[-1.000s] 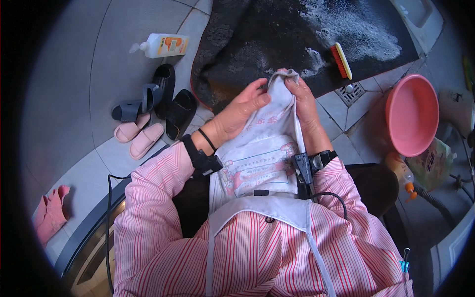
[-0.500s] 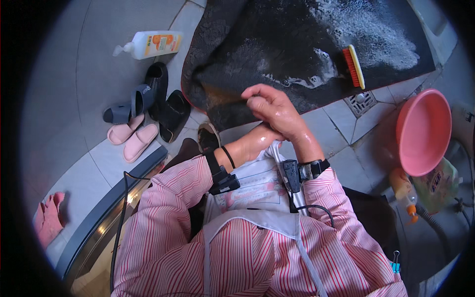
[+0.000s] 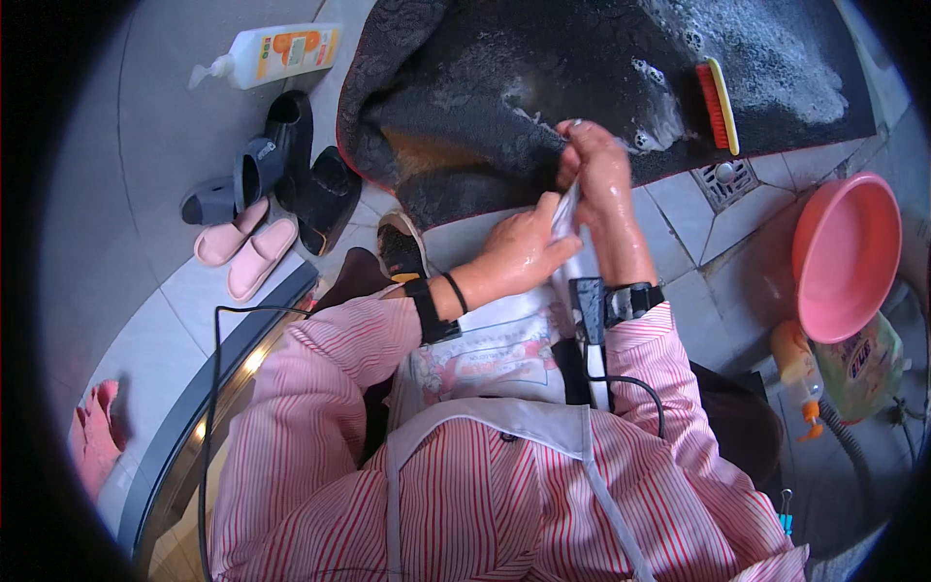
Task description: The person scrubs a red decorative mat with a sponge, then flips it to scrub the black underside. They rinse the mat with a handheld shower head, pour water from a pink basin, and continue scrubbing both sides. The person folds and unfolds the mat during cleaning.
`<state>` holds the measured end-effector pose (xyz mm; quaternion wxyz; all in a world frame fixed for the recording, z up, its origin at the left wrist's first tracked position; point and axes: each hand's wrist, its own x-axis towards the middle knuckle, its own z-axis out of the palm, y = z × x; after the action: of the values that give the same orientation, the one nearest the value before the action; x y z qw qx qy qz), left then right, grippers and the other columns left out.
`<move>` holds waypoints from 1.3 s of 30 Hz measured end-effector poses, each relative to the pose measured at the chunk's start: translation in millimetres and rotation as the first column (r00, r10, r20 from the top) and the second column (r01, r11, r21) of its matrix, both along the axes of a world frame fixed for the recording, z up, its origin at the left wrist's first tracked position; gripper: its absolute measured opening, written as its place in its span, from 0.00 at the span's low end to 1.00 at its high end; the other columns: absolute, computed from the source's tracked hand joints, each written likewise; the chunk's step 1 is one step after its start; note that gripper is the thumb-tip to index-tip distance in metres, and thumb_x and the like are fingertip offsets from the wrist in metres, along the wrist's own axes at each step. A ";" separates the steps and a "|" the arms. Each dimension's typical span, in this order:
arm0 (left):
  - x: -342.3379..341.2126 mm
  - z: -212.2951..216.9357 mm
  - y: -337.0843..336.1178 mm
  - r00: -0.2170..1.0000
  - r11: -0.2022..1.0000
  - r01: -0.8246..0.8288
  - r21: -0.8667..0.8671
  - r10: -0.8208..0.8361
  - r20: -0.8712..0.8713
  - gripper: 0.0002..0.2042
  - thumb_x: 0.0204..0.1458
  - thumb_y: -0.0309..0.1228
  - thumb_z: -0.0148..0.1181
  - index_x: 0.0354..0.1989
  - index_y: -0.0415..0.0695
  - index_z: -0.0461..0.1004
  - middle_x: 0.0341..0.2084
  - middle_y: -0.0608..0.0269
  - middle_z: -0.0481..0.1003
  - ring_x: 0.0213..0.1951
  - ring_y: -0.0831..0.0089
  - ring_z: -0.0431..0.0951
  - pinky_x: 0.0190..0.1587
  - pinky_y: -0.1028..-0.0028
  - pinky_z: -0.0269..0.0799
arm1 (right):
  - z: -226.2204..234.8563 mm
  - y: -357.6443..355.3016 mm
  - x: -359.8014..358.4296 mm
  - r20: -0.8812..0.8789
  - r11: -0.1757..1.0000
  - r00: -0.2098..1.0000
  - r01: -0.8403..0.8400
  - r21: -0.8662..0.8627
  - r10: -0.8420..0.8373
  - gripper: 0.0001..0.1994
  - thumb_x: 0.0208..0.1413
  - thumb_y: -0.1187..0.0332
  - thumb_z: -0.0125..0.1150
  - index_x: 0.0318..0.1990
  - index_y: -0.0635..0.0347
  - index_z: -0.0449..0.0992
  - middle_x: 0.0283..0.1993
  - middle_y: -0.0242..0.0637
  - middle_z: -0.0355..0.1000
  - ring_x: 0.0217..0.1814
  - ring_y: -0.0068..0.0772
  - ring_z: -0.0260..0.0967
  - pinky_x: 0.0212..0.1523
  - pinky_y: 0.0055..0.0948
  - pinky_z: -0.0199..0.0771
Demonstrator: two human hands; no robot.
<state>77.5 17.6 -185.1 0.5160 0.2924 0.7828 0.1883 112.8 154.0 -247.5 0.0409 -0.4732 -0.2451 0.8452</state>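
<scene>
My left hand and my right hand are both wet and closed on a gathered fold of my white printed apron, which they pull up in front of me. The right hand sits just above the left, at the near edge of a dark wet mat lying on the tiled floor. Soap foam covers the mat's far right part. A red and yellow scrubbing brush rests on the mat to the right of my hands.
A white bottle lies at the far left. Dark slippers and pink slippers stand left of the mat. A floor drain, a pink basin and an orange bottle are to the right.
My hands moved forward and right, from my chest out to the mat's edge, still gripping the apron fold. The view has tilted down a little.
</scene>
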 end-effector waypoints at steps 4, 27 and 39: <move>-8.4 -0.3 -5.3 0.965 0.971 -0.171 0.168 0.131 0.229 0.24 0.58 0.32 0.60 0.60 0.35 0.63 0.50 0.41 0.75 0.52 0.54 0.79 0.55 0.63 0.72 | -27.3 36.3 11.1 -0.025 0.908 0.970 -0.217 0.358 0.242 0.10 0.67 0.63 0.58 0.42 0.60 0.80 0.23 0.24 0.68 0.23 0.15 0.61 0.24 0.20 0.60; -16.3 43.3 10.1 0.343 0.659 -0.752 -0.003 0.395 0.852 0.23 0.53 0.15 0.55 0.60 0.38 0.67 0.51 0.59 0.76 0.52 0.71 0.78 0.58 0.71 0.74 | 116.8 103.5 96.6 0.019 0.168 0.171 -0.979 0.117 0.985 0.28 0.50 0.57 0.69 0.58 0.62 0.77 0.39 0.31 0.77 0.35 0.21 0.72 0.31 0.23 0.74; 115.5 168.3 113.3 0.707 0.546 -0.460 0.700 -0.251 0.661 0.24 0.55 0.18 0.57 0.62 0.38 0.65 0.55 0.56 0.73 0.53 0.70 0.76 0.57 0.67 0.73 | 279.2 89.0 350.2 0.107 0.900 0.993 -0.090 0.426 0.049 0.30 0.45 0.68 0.70 0.58 0.69 0.72 0.50 0.38 0.78 0.49 0.28 0.76 0.52 0.29 0.75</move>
<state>193.0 130.9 -16.7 0.5545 0.3533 0.3575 0.6633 463.0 243.0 31.7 0.1024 -0.4824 -0.4438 0.7482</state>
